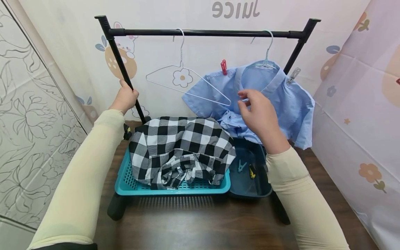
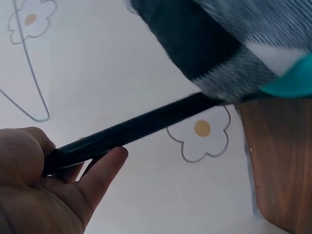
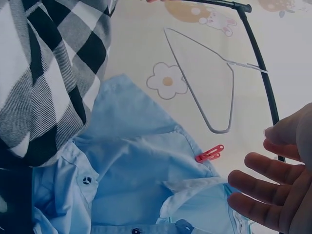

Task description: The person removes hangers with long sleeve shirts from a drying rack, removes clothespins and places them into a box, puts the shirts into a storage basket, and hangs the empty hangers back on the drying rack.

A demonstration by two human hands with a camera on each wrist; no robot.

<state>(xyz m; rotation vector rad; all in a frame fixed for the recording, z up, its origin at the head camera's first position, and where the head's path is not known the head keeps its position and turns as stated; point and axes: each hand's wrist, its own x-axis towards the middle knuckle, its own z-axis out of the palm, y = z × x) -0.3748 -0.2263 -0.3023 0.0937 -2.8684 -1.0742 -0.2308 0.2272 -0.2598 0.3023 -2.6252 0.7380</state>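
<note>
My left hand (image 1: 124,98) grips the black left post (image 1: 117,55) of a clothes rack, its thumb and fingers round the bar in the left wrist view. My right hand (image 1: 257,111) holds nothing, its fingers loosely bent in front of a light blue shirt (image 1: 215,88). That shirt hangs from a pale blue hanger (image 1: 268,52), with a red clothespin (image 1: 224,67) on one shoulder and a clear clothespin (image 1: 293,75) on the other. Left of it a bare white wire hanger (image 1: 182,52) hangs on the top rail (image 1: 212,33).
A black-and-white checked shirt (image 1: 175,139) lies bunched in a turquoise basket (image 1: 172,192). Beside it, a dark bin (image 1: 250,191) contains a blue-green clothespin (image 1: 241,166) and a yellow-and-black clothespin (image 1: 252,171). All stand on a brown wooden tabletop (image 1: 200,222); a patterned curtain backs the rack.
</note>
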